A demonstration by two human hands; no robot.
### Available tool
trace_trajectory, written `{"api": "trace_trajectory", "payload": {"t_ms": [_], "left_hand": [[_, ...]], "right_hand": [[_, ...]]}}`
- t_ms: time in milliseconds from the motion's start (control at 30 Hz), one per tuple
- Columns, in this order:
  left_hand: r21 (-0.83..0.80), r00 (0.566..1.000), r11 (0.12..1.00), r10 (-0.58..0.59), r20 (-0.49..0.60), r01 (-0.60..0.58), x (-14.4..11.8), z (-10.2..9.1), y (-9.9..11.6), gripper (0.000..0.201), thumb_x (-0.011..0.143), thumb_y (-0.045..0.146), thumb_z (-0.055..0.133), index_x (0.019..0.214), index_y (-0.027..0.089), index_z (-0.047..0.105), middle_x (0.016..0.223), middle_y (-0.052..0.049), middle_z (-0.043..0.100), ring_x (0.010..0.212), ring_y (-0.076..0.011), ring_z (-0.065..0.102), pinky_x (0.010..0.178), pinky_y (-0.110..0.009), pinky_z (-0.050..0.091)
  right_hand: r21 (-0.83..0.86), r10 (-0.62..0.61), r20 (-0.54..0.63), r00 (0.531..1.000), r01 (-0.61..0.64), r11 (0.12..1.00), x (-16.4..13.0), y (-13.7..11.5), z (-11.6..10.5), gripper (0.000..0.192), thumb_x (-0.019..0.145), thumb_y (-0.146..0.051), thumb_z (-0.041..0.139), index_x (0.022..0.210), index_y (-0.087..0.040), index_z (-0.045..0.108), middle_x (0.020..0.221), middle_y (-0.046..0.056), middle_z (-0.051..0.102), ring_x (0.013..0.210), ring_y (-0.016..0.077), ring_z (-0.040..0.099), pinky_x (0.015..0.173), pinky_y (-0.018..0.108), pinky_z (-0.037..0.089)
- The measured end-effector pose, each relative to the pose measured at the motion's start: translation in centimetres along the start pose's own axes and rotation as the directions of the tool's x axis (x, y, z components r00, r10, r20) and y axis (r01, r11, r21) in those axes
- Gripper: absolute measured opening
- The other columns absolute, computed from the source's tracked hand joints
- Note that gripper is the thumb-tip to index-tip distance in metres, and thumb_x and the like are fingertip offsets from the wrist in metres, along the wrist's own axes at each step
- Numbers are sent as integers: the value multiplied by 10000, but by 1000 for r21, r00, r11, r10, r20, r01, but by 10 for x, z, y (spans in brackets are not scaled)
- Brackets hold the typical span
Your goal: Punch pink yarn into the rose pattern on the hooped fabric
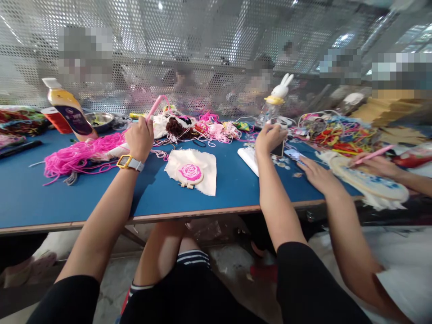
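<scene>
My left hand, raised over the blue table, is closed around a pink punch needle with pink yarn trailing from its upper end. Between my hands lies cream cloth in a small embroidery hoop, bearing a pink rose pattern. My right hand is at the back right with its fingers curled in; whatever they hold is hidden. Just behind it stands a clear bottle with a white rabbit top. A dark flat object and a white item are beside that hand.
Bright pink yarn lies left, near a tilted yellow-and-dark bottle and a metal bowl. Mixed yarn lines the back. At right, another person's hands are near a phone and a larger hoop.
</scene>
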State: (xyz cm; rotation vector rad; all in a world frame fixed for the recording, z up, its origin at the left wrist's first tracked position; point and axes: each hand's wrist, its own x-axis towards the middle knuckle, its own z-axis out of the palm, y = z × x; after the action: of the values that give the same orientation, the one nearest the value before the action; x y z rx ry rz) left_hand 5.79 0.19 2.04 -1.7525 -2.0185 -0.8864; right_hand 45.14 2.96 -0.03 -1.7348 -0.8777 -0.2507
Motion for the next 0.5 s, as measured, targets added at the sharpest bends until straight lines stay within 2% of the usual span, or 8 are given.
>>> {"api": "trace_trajectory", "payload": {"t_ms": [67, 100, 167, 233, 300, 367, 433, 500], "left_hand": [[-25, 999, 999, 34, 10, -34, -5, -1, 9, 546, 1028, 462, 136, 1119, 115, 548, 904, -163, 648, 737, -218, 561, 625, -309, 256], [-36, 998, 998, 52, 18, -51, -9, -1, 16, 546, 1027, 467, 132, 1105, 122, 548, 889, -155, 645, 714, -209, 552, 618, -310, 245], [-64, 990, 990, 128, 60, -124, -19, 0, 31, 545, 1026, 473, 129, 1078, 132, 550, 853, -141, 637, 683, -200, 541, 605, -314, 233], [-109, 955, 962, 264, 133, -251, -32, 2, 48, 536, 1025, 474, 142, 1058, 131, 552, 830, -136, 633, 674, -199, 545, 599, -316, 232], [-153, 903, 920, 387, 189, -362, -45, 6, 64, 502, 1018, 500, 212, 1017, 141, 563, 818, -124, 638, 690, -200, 562, 600, -313, 239], [-171, 839, 869, 493, 230, -464, -57, 11, 75, 451, 1010, 496, 281, 982, 151, 570, 811, -119, 648, 711, -211, 587, 593, -311, 243], [-166, 773, 817, 576, 266, -552, -65, 14, 82, 416, 1012, 464, 300, 976, 151, 572, 822, -126, 660, 724, -226, 611, 577, -309, 246], [-148, 746, 796, 603, 283, -587, -68, 16, 83, 414, 1017, 447, 290, 980, 148, 574, 838, -134, 670, 731, -235, 629, 563, -304, 251]], "right_hand": [[60, -156, 76, 985, 152, 987, -16, -15, 4, 224, 939, -225, 449, 982, -105, 633, 1194, 204, 525, 1196, 256, 439, 1079, 426, 282], [106, -241, 138, 961, 228, 968, -27, -24, 8, 211, 936, -252, 472, 939, -133, 646, 1157, 162, 552, 1181, 229, 450, 1085, 391, 289], [225, -405, 275, 872, 351, 909, -53, -44, 16, 259, 948, -315, 467, 846, -184, 666, 1038, 87, 613, 1102, 180, 519, 1061, 325, 346], [413, -499, 427, 754, 328, 849, -79, -65, 19, 396, 982, -427, 379, 834, -225, 686, 968, 49, 656, 1027, 162, 586, 1009, 315, 422], [550, -421, 605, 676, 28, 835, -95, -78, 6, 473, 953, -567, 367, 865, -247, 705, 957, 48, 684, 1016, 193, 626, 960, 362, 483], [469, -185, 731, 657, -288, 835, -93, -72, -28, 408, 864, -623, 505, 835, -276, 716, 842, 34, 700, 991, 238, 663, 842, 398, 542], [362, 13, 746, 666, -422, 831, -70, -44, -78, 372, 834, -585, 539, 764, -266, 718, 723, 33, 685, 930, 221, 679, 738, 360, 567], [346, 107, 685, 721, -451, 823, -37, 0, -129, 353, 844, -539, 505, 674, -284, 680, 728, 65, 682, 934, 195, 667, 721, 314, 553]]}}
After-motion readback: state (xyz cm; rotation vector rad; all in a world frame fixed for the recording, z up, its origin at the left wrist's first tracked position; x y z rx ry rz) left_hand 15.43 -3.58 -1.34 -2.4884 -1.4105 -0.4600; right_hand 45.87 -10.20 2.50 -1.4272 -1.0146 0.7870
